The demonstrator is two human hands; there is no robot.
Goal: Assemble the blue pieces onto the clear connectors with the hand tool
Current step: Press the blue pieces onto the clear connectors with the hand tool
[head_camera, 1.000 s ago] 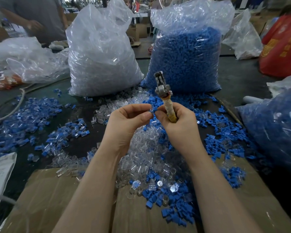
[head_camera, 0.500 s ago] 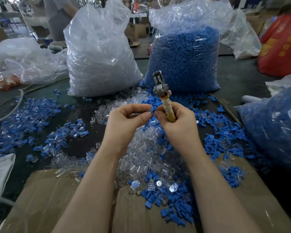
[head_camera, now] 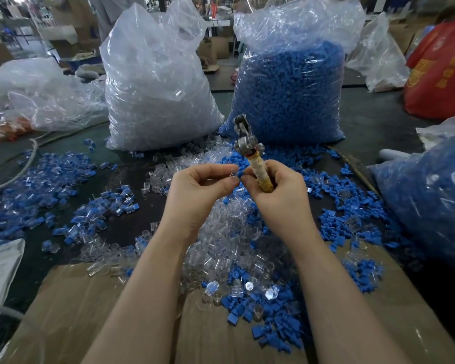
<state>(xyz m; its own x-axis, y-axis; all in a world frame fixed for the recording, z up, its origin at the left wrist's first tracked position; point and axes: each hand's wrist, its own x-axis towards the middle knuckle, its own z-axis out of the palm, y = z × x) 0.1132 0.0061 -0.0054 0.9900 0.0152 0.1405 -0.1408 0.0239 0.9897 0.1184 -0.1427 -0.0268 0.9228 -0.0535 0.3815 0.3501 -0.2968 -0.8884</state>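
left hand (head_camera: 200,190) pinches clear connector (head_camera: 233,174) | right hand (head_camera: 279,190) grips hand tool (head_camera: 250,153), apparently pinching blue piece (head_camera: 241,173) at fingertips

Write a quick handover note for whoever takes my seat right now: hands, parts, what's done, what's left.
Right hand grips the hand tool, metal head up, and pinches a blue piece. Left hand pinches a clear connector against it. The two are not yet visibly pressed together. Loose clear connectors and blue pieces are heaped on the table; a mixed blue-and-clear pile lies left. Two full bags, the bag of clear connectors and the bag of blue pieces, remain.
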